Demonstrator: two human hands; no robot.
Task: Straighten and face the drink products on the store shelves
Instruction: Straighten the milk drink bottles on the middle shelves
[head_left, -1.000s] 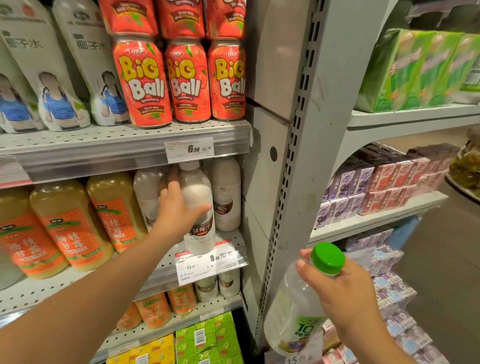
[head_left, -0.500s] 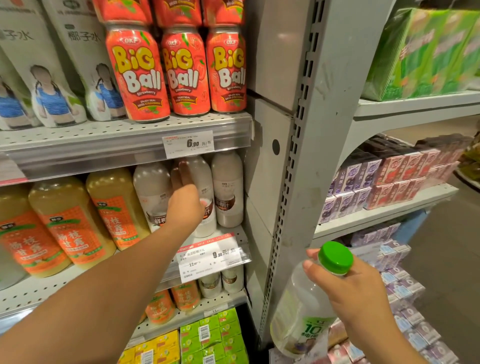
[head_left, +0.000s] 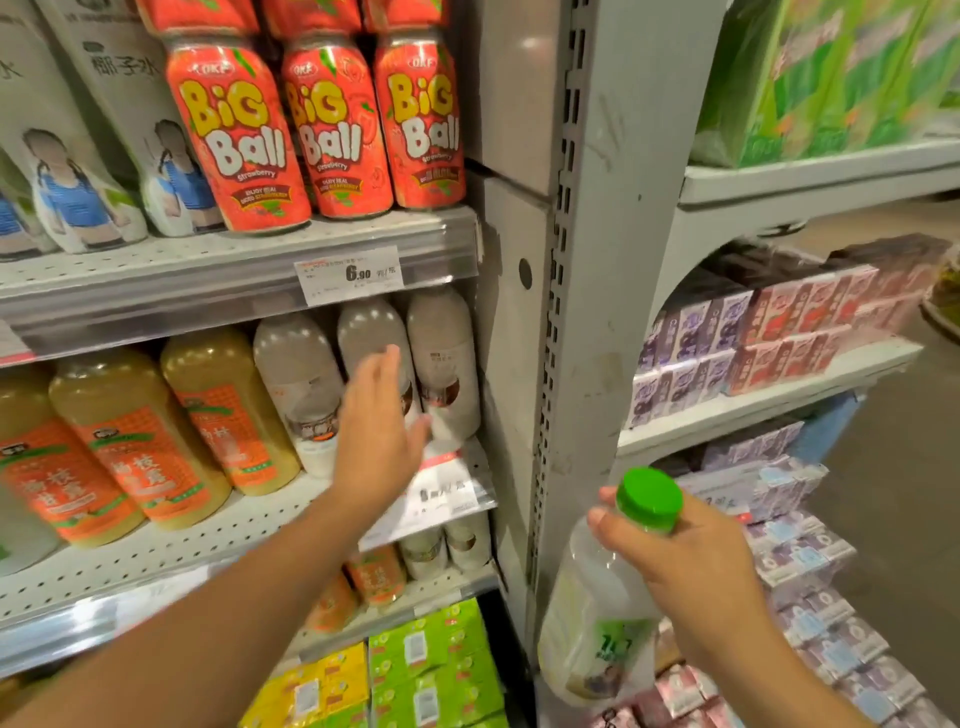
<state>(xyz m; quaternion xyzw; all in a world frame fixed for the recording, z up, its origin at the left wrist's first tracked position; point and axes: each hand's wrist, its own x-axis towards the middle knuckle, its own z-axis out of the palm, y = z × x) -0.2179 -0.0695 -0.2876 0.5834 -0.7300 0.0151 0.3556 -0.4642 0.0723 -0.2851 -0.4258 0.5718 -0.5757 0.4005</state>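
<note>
Reaching toward the middle shelf (head_left: 171, 551), the left hand (head_left: 376, 447) has its fingers straight and a little spread; it is in front of three white bottles (head_left: 306, 384) and holds nothing. Whether the fingertips touch the middle one of these bottles I cannot tell, because the hand is blurred. The three white bottles stand upright in a row at the right end of the shelf, next to the grey post (head_left: 582, 312). To their left stand two yellow bottles (head_left: 218, 410) with orange labels, and part of a third one shows at the left edge.

The right hand (head_left: 691, 561) is low, in front of the post, and its fingers are curled round the neck of a clear bottle (head_left: 597, 623) with a green cap (head_left: 649, 500). This bottle hangs tilted, the cap up and toward the right, off any shelf.

On the upper shelf (head_left: 234, 270) three red "Big Ball" cans (head_left: 332, 130) stand side by side, facing forward, with more red cans stacked on top. Left of them are two white pouches (head_left: 150, 130). A price tag (head_left: 349, 274) with 6.90 hangs on the edge of this shelf.

Below, green cartons (head_left: 436, 670) and yellow cartons (head_left: 311, 696) lie on the lowest level. On the right side shelves, purple and red cartons (head_left: 753, 332) are stacked.
</note>
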